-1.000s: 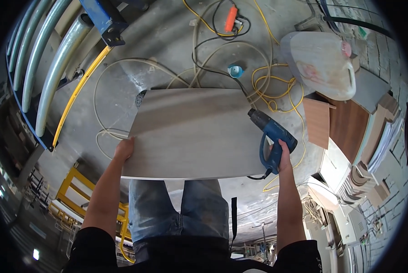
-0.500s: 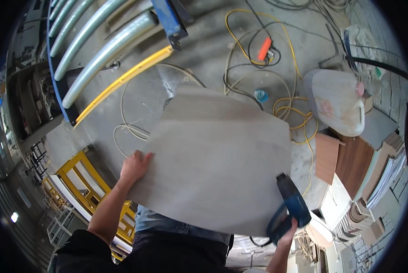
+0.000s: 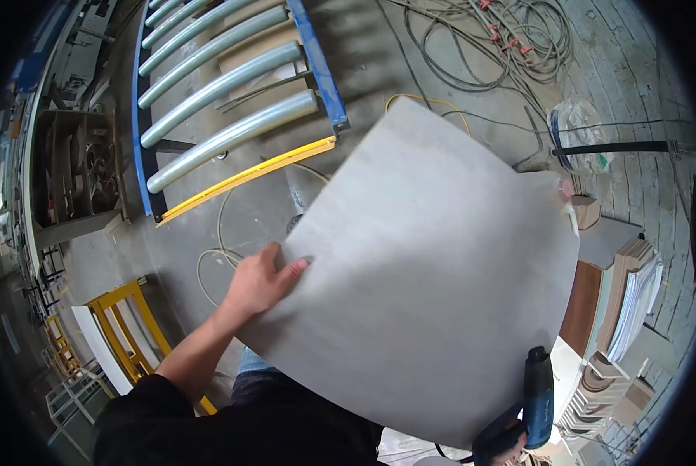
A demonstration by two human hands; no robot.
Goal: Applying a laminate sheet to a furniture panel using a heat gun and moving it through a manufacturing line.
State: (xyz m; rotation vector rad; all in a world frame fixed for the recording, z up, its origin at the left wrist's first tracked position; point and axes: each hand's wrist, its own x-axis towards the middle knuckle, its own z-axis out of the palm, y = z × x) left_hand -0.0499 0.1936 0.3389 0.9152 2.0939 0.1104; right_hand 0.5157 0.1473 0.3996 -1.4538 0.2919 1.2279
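Observation:
A large grey flat panel (image 3: 425, 279) fills the middle of the view, tilted with one corner pointing away from me. My left hand (image 3: 258, 281) grips its left edge, thumb on top. At the bottom right my right hand (image 3: 511, 449) is mostly hidden below the panel and holds a blue and black heat gun (image 3: 536, 400) by its handle, nozzle pointing up beside the panel's lower right edge.
A blue-framed roller conveyor (image 3: 223, 101) with grey rollers and a yellow bar lies at upper left. Coiled cables (image 3: 511, 39) lie on the concrete floor at top. Stacked boards and panels (image 3: 619, 295) stand at right. A yellow frame (image 3: 123, 334) stands at lower left.
The panel has swung up and rotated so it covers more of the view. My view has turned left, toward the conveyor. The heat gun has dropped lower right.

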